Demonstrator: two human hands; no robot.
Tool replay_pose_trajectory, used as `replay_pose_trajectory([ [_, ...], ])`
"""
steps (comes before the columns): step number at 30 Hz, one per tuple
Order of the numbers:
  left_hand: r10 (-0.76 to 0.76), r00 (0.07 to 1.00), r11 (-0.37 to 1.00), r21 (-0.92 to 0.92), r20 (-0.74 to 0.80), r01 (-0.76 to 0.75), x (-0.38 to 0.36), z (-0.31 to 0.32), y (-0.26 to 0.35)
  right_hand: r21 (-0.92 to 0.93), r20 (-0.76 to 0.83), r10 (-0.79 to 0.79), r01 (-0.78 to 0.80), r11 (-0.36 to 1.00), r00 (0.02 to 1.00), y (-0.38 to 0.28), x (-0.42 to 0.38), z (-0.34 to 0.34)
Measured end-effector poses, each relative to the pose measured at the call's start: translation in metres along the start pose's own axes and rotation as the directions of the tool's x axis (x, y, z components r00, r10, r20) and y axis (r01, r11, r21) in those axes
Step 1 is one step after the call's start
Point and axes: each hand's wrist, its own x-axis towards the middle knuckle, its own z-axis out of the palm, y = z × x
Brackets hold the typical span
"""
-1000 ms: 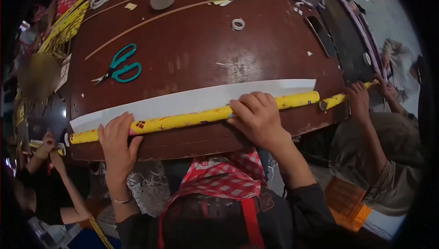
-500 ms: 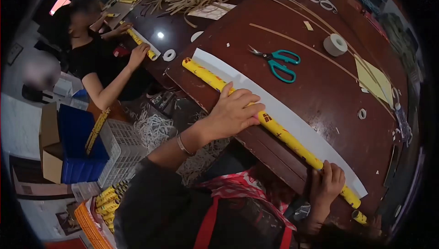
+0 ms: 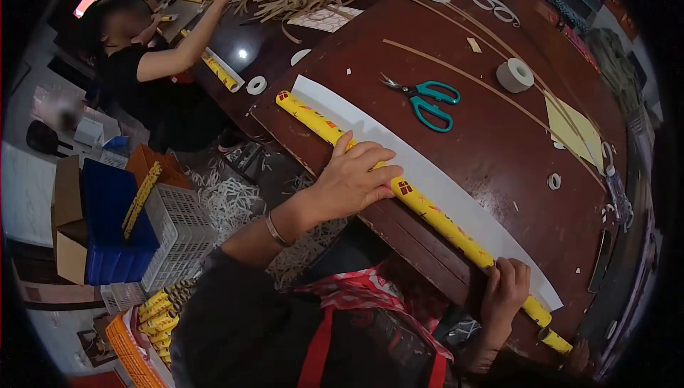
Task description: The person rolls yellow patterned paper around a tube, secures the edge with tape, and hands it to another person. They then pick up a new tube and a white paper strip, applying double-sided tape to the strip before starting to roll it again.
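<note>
A long yellow patterned paper roll (image 3: 445, 225) lies along the near edge of the brown table, with a white strip of its sheet (image 3: 420, 156) unrolled on the far side. My left hand (image 3: 354, 178), with a bracelet at the wrist, presses its curled fingers over the roll's middle. Nearer the right end, my right hand (image 3: 507, 288) wraps its fingers round the same roll. A short yellow tube piece (image 3: 555, 340) sits just past that end. Beyond the white sheet lie teal-handled scissors (image 3: 431, 103), blades apart, touched by neither hand.
A tape roll (image 3: 514, 75), a yellow sheet (image 3: 573, 130) and thin brown strips (image 3: 456, 67) lie on the brown table (image 3: 342, 53). Across from me a co-worker (image 3: 142, 67) sits by another yellow roll (image 3: 221, 73). Blue bins (image 3: 117, 224) and a grey crate (image 3: 178, 231) stand left.
The co-worker's one hand has left the other yellow roll and reaches up to the brown strip pile. My view has shifted slightly; my hands stay in about the same places on the roll.
</note>
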Motion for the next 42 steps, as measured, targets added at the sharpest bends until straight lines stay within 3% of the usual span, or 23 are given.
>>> replay_pose_trajectory([
  [5,-0.002,0.999,1.000,-0.026,0.047,0.003,0.004,-0.008,-0.004,-0.007,0.026,0.025,-0.025,1.000,0.999,-0.003,0.002,-0.002],
  [7,-0.007,0.983,0.995,-0.098,0.181,0.025,0.009,-0.011,-0.014,-0.009,0.025,0.016,-0.016,1.000,1.000,-0.002,0.003,-0.002],
  [13,-0.065,0.994,0.996,0.067,0.089,0.060,0.012,-0.014,-0.023,-0.017,-0.006,-0.010,0.010,1.000,1.000,-0.003,0.002,-0.001],
  [29,0.035,0.999,0.996,0.084,0.019,-0.037,0.014,-0.010,-0.028,-0.033,-0.038,0.013,-0.014,0.999,0.999,-0.010,0.006,-0.007],
  [34,0.034,0.998,0.993,0.113,0.062,-0.041,0.017,-0.012,-0.029,-0.136,-0.048,0.009,-0.015,0.991,0.999,-0.014,0.013,-0.014],
  [37,0.015,0.997,0.991,0.128,0.081,-0.025,0.017,-0.012,-0.028,-0.016,-0.162,-0.050,0.048,0.999,0.986,-0.009,0.017,-0.006],
  [42,0.019,0.996,0.991,0.130,0.083,-0.030,0.017,-0.012,-0.029,0.012,-0.145,-0.028,0.030,0.999,0.989,-0.001,0.014,0.003],
])
